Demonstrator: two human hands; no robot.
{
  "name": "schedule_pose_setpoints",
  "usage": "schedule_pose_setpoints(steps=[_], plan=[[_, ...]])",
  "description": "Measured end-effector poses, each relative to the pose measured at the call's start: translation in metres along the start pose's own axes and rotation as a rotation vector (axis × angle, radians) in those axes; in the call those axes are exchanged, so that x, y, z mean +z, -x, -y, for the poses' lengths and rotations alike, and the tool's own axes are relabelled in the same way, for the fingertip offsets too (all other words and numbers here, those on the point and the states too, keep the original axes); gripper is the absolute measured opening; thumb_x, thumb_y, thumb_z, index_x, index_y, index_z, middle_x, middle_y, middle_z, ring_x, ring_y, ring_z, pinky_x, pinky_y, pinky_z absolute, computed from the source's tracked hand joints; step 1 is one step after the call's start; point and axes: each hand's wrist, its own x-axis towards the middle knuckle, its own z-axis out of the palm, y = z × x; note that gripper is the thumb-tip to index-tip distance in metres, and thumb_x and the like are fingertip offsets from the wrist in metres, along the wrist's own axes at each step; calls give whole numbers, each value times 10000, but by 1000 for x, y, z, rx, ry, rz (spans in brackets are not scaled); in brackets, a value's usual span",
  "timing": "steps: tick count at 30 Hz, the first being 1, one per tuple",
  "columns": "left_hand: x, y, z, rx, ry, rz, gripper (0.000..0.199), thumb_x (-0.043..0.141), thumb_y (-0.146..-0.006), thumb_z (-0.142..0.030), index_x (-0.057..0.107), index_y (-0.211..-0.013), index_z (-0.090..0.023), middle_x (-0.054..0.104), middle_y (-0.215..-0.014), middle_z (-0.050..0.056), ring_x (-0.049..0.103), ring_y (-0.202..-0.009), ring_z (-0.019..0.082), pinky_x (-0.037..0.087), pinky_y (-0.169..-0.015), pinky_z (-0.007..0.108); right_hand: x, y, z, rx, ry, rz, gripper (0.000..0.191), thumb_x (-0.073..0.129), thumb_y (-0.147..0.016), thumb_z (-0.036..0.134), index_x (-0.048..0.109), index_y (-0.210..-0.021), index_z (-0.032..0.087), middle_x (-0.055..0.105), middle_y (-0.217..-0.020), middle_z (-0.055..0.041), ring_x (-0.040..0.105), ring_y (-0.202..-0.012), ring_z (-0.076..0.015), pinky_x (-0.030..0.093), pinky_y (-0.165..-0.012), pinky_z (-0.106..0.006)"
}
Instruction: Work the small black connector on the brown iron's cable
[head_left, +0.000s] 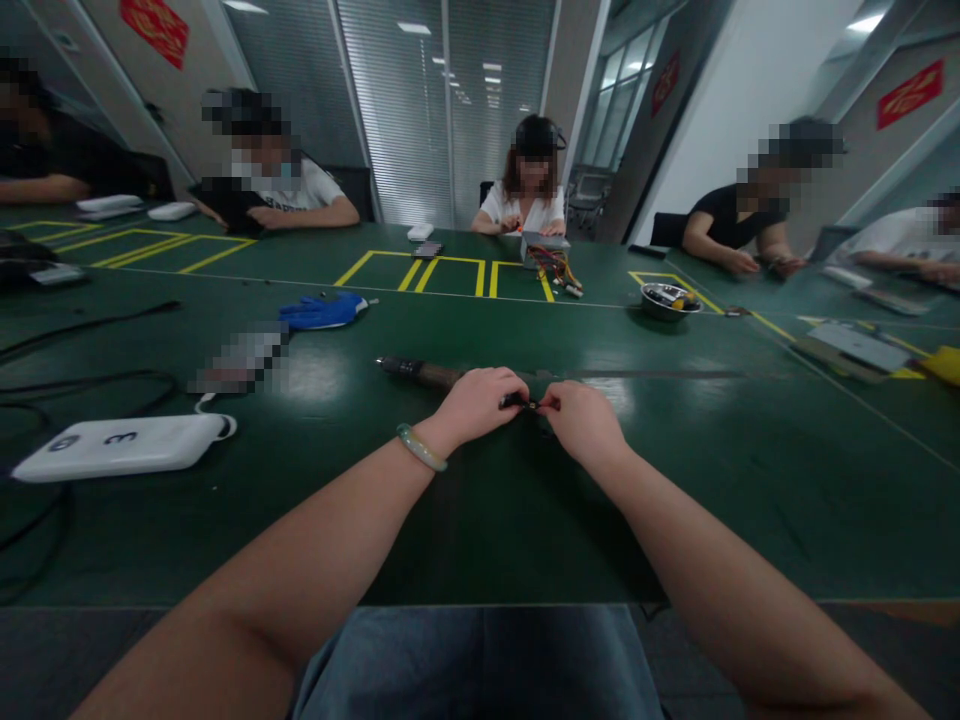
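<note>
The relation that matters is between the two hands: a small dark piece [514, 399] sits in the narrow gap where their fingertips nearly meet, just above the tabletop [720, 480] and in front of the person. Its long axis seems to run left to right, in line with the gap. The left hand [484, 398] has its fingers closed on the near-left part; the right hand [590, 420] has thumb and finger pinched at the other end, beside a tiny bright spot. Whether it is one part or two joined is too small to tell. A dark pen-shaped tool [420, 373] lies just beyond the left hand, which is the nearer one, and partly hides it.
</note>
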Motion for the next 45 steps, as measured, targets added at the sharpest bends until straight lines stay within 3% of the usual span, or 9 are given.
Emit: schedule_pose_setpoints(steps=[5,13,22,25,29,34,40,45], plan=[[-1,0,-1,-5,-7,4,146,628,-835,-242,645,-980,-250,638,-1026,6,601,-946,190,461,-854,338,6,-3,0,14,-79,13,98,736,-795,172,679,-732,221,653,-803,22,576,-755,-157,337,-634,-252],[-2,1,-1,-12,-10,-5,134,623,-864,-319,651,-977,-251,639,-1041,13,598,-967,192,451,-873,345,12,-4,-3,180,-297,61,80,729,-811,256,691,-754,215,627,-679,36,564,-625,-125,345,-567,-237],[-2,1,-3,-21,-38,-1,141,612,-871,-326,652,-983,-250,633,-1057,23,592,-976,203,448,-869,360,23,-6,-4,201,-325,73,82,702,-837,250,660,-809,186,639,-752,7,586,-694,-146,371,-606,-236],[-2,1,-2,-16,-37,10,141,608,-874,-323,651,-986,-251,632,-1058,23,589,-986,206,447,-880,364,26,-7,-4,190,-335,63,139,712,-840,262,649,-930,177,634,-750,12,589,-702,-146,376,-615,-232],[-2,1,0,9,-32,27,142,615,-864,-298,646,-996,-252,627,-1062,21,587,-1006,205,448,-897,367,27,-8,-4,166,-306,62,314,711,-855,294,623,-1129,169,631,-750,9,596,-723,-156,382,-625,-234],[-5,3,-2,20,-27,34,170,617,-845,-266,630,-1013,-244,621,-1107,30,583,-1043,216,453,-914,386,23,-9,1,115,-242,118,152,630,-920,303,693,-1017,205,664,-855,-24,608,-770,-167,390,-665,-243],[-15,8,-10,67,23,-60,320,618,-839,-257,579,-1156,-247,562,-1280,43,494,-1229,220,345,-1100,453,22,-10,3,112,-110,110,147,622,-919,291,673,-999,180,673,-905,-54,619,-831,-199,400,-686,-258],[-23,11,-10,76,39,-78,424,566,-868,-210,513,-1285,-262,578,-1274,44,508,-1229,205,322,-1127,483,15,-17,-6,77,-43,152,178,611,-931,331,684,-1042,211,671,-973,-54,622,-896,-215,409,-739,-277]])
